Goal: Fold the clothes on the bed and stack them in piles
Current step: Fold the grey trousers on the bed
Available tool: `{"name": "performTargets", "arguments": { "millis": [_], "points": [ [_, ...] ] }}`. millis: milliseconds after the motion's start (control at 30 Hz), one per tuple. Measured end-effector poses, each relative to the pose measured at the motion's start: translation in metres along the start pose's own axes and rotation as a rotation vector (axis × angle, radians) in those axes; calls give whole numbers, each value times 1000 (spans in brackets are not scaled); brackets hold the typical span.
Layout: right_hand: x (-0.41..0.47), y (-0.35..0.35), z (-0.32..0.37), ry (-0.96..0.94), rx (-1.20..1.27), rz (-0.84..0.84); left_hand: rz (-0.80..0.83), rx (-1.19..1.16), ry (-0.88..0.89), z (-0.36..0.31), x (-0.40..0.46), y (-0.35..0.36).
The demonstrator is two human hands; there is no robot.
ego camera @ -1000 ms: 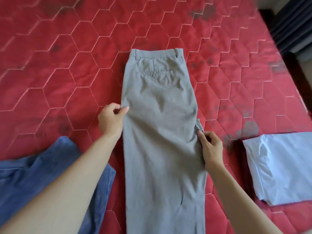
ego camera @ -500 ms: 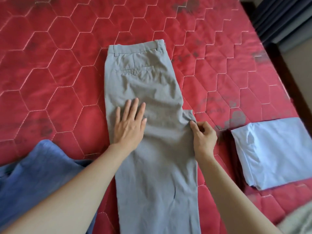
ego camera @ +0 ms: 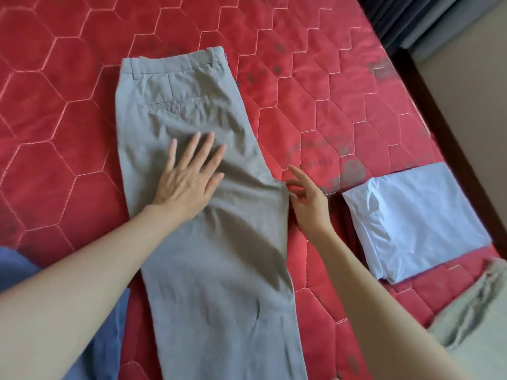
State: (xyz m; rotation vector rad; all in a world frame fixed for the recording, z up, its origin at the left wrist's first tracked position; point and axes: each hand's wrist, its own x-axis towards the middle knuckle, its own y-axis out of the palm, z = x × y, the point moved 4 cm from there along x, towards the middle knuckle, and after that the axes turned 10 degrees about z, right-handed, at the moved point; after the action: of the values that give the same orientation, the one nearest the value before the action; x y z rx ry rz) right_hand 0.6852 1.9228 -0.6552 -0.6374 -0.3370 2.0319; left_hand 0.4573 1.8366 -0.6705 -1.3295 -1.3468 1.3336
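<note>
The gray pants (ego camera: 208,215) lie flat on the red bed (ego camera: 68,119). The left hand (ego camera: 186,182) presses on them, fingers spread. The right hand (ego camera: 307,196) is loose, holding nothing, just beside their right edge.

Single head-worn wide-angle view, looking forward and steeply down from close above the red quilted bed (ego camera: 82,119).

Grey trousers (ego camera: 208,242): matt woven cloth, creased. Red bedcover (ego camera: 55,133): quilted, stitched.
</note>
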Motion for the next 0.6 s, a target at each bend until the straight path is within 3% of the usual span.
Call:
{"name": "performTargets", "arguments": {
  "millis": [100, 200, 333, 467, 600],
  "points": [
    [14, -2, 5, -116, -288, 71, 15, 21, 73, -12, 33, -4],
    [24, 0, 15, -161, -405, 39, 43, -5, 19, -8, 46, 5],
    [35, -16, 16, -77, -348, -135, 16, -34, -65, 4, 45, 14],
    [40, -10, 8, 68, -330, -118, 18, -37, -75, 1, 48, 19],
    [36, -11, 9, 207, -23, -83, 52, -32, -111, 3, 50, 21]
  ]
}}
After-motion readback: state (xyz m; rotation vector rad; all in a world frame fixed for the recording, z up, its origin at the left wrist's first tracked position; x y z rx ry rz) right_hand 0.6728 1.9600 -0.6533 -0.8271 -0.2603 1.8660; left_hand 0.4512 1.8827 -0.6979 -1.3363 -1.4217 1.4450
